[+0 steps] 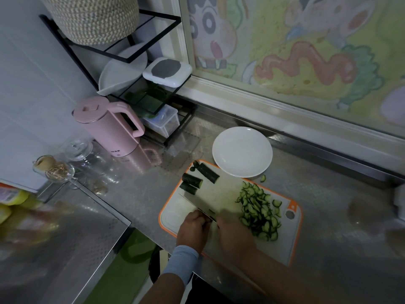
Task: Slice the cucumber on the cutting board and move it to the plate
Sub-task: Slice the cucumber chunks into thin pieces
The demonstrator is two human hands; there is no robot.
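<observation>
An orange-rimmed white cutting board lies on the steel counter. Three dark cucumber chunks rest at its far left corner. A heap of thin cucumber slices covers its right side. My right hand, blurred, grips the handle of a broad knife whose blade points away to the left. My left hand, fingers curled, holds a small cucumber piece against the blade. An empty white plate sits just beyond the board.
One stray slice lies on the counter beside the plate. A pink kettle, glass jars and a black rack with containers fill the far left. A window ledge runs behind; the counter edge drops off at lower left.
</observation>
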